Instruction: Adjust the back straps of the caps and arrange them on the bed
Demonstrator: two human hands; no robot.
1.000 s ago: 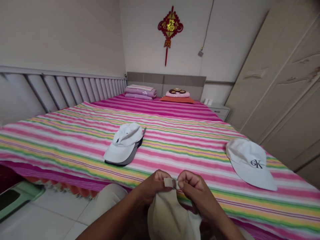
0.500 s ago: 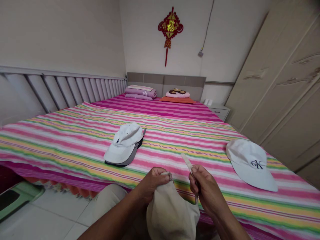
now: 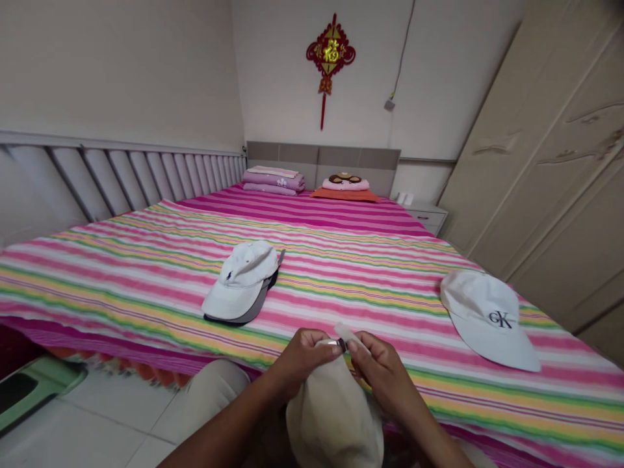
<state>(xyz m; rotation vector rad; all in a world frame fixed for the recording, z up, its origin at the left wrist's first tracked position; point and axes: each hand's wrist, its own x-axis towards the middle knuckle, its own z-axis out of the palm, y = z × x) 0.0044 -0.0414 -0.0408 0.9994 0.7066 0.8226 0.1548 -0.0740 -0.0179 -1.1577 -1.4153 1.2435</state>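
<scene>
A beige cap [image 3: 336, 416] hangs between my hands at the bottom centre, over the bed's near edge. My left hand [image 3: 308, 361] pinches one side of its back opening, where a small metal buckle [image 3: 341, 344] shows. Pinched in my right hand [image 3: 377, 367] is the cap's pale strap [image 3: 347, 333], its free end at the buckle. Whether the strap passes through the buckle is too small to tell. A white cap [image 3: 248, 270] rests on a dark grey cap [image 3: 258, 309] to the left. Another white cap with "CK" lettering [image 3: 487, 315] lies at the right.
The striped bed [image 3: 160, 260] fills the middle, with folded bedding [image 3: 273, 180] and a pillow stack [image 3: 345, 188] by the headboard [image 3: 292, 153]. A green stool [image 3: 46, 387] stands on the floor at lower left. A wardrobe [image 3: 536, 156] is at the right.
My right hand has moved left and slightly down, bringing the strap to the buckle beside my left hand. The back opening of the cap has narrowed.
</scene>
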